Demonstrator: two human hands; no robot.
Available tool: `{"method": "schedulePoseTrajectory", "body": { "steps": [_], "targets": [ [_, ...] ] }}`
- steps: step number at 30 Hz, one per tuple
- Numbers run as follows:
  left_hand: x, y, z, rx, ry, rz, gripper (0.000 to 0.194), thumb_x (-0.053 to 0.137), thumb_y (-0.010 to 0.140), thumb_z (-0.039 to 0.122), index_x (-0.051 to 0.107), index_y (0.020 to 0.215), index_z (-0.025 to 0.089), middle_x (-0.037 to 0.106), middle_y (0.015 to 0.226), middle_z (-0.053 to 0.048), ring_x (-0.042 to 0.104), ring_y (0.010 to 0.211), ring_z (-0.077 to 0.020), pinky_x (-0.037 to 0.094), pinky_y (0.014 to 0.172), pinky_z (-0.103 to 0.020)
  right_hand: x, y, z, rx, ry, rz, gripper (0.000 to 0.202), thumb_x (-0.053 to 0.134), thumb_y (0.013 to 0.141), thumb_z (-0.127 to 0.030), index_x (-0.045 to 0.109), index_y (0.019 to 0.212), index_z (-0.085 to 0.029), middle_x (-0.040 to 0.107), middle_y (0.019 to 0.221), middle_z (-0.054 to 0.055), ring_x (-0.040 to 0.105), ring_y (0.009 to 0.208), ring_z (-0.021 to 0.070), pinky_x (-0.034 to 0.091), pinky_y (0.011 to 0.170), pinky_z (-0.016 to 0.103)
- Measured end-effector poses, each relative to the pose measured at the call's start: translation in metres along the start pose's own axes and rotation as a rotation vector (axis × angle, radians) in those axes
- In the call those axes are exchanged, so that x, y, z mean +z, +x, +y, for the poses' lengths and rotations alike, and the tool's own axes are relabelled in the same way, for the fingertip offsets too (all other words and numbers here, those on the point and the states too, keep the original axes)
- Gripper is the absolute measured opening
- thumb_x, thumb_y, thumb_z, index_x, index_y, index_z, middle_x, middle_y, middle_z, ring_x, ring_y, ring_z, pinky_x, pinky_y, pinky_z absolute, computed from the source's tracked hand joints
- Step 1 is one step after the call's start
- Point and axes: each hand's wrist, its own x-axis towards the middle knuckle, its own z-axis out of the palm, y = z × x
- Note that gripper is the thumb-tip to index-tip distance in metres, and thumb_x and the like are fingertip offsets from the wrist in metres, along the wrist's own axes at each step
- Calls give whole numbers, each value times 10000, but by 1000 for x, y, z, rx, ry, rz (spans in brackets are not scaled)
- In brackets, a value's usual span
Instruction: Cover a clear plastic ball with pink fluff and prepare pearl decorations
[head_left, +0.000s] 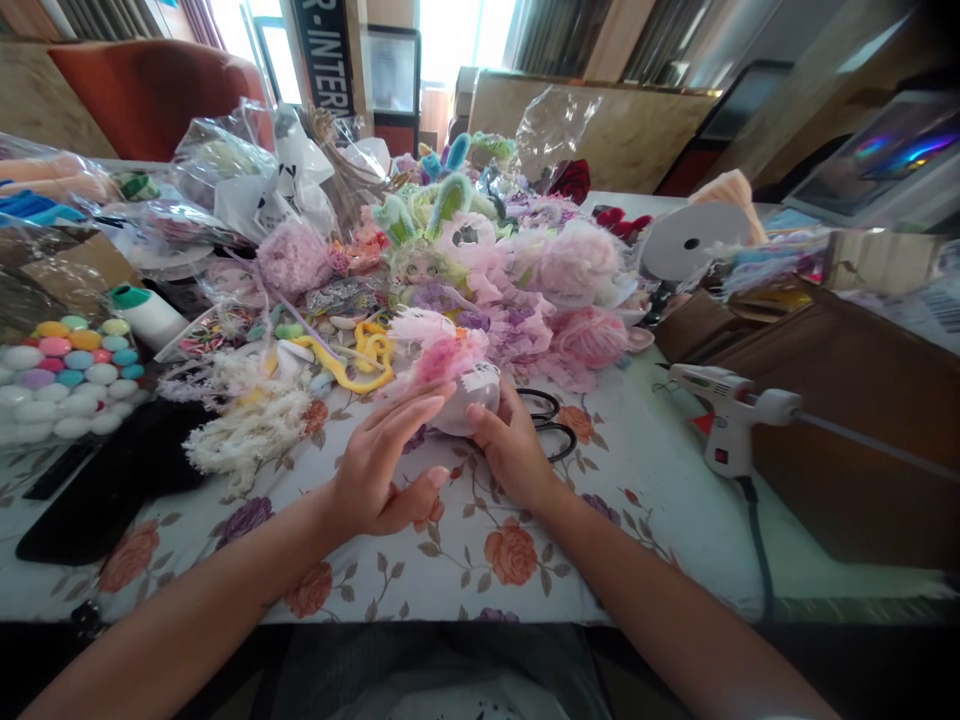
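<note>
1. Two hands work near the middle of the bench [450, 590], around one translucent piece [456, 415] of rounded form. All places below are told from this piece.
2. Right hand [517, 450], one, is curled around its right side and grips it, with the thumb on the front.
3. Left hand [375, 470], one, stands just beside its left side, not gripping, with fingers stretched forward and thumb held apart. I cannot tell if these fingertips touch it.
4. Just behind and above the piece is one pink-and-white tuft [454, 350]; whether the two are joined, I cannot tell.
5. Near its right, partly behind the right hand, there are two black loops [574, 440], like scissor handles.
6. Farther to the right lies one white glue gun [727, 430], with one clear glue stick [862, 440] in its rear. Behind this gun stands one white reel [675, 245].
7. To the left of the piece are one yellow cord [360, 385], one cream fringe bundle [247, 430], one black flat case [120, 490] and one white thread cone [154, 318]. Farthest left are coloured pompoms [75, 375], too many for exact counting.
8. Behind the piece I count at least two pink yarn balls, one toward the left [296, 258] and one toward the right.
</note>
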Motion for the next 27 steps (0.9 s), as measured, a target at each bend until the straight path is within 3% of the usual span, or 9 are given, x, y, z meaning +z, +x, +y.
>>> {"method": "schedulePoseTrajectory", "body": {
  "steps": [4,8,12,16,19,23,27],
  "targets": [
    [0,0,0,-45,55,24,700,590,839,166,322,1485,167,458,1473,-209,426,1381,-336,393,1112,-535,2,-1,-2,42,67,2,457,766,737,-404,545,1104,-244,667,1093,39,640,1007,222,541,864,357],
    [1,-1,0,-29,-22,34,691,568,842,132,318,1486,166,517,1427,-195,493,1334,-301,438,1089,-475,1,0,-1,81,139,-9,407,738,775,-411,553,1096,-242,667,1109,42,658,973,218,576,814,364],
    [2,-2,-1,-82,-6,35,704,588,850,171,306,1495,175,404,1515,-200,379,1409,-346,356,1137,-551,0,0,0,82,143,-29,395,725,789,-420,563,1100,-238,665,1150,50,656,1017,229,585,828,378],
    [2,-1,-1,-76,-56,-6,703,564,866,168,273,1505,196,459,1481,-186,414,1391,-327,396,1113,-532,2,-1,-1,98,136,-22,419,737,779,-420,564,1117,-242,665,1150,46,646,1032,228,579,834,367],
    [2,0,0,-93,-14,5,703,577,870,195,273,1503,193,394,1526,-189,350,1427,-338,346,1138,-557,2,-1,-1,89,78,-6,421,764,755,-418,570,1085,-242,669,1091,36,644,990,217,562,823,347],
    [3,-3,-1,-49,-94,-1,691,559,879,174,265,1505,178,442,1485,-208,440,1373,-320,406,1107,-516,1,1,0,86,26,23,445,766,747,-447,564,1090,-249,666,1044,28,642,930,210,546,782,336],
    [2,-4,-4,-85,52,155,601,583,860,111,401,1425,206,558,1364,-161,522,1292,-292,448,1069,-492,0,0,0,71,23,25,447,772,746,-435,562,1093,-245,659,1060,27,632,956,205,535,798,322]
  ]
}}
